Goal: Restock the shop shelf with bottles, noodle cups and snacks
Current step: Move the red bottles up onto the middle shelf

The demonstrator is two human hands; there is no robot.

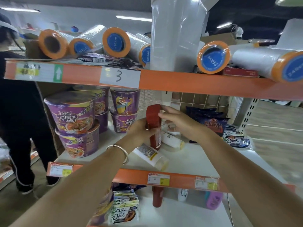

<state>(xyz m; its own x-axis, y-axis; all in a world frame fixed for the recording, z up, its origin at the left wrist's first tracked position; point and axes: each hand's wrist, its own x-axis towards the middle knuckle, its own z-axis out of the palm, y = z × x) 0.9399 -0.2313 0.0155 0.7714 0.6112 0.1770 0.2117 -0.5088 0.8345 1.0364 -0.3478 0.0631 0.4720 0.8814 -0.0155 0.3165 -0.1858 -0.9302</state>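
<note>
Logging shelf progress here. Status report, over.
Left hand and right hand both holding red bottle, upright at middle shelf. Two white bottles lying at its base, in the way.

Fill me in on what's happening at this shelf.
A person is restocking the middle shelf. Their left hand grips a red bottle round its body, holding it roughly upright, while the right hand pinches its top. Two white bottles lie on their sides next to it. Purple noodle cups are stacked on the left, and snack bags sit on the right.
</note>
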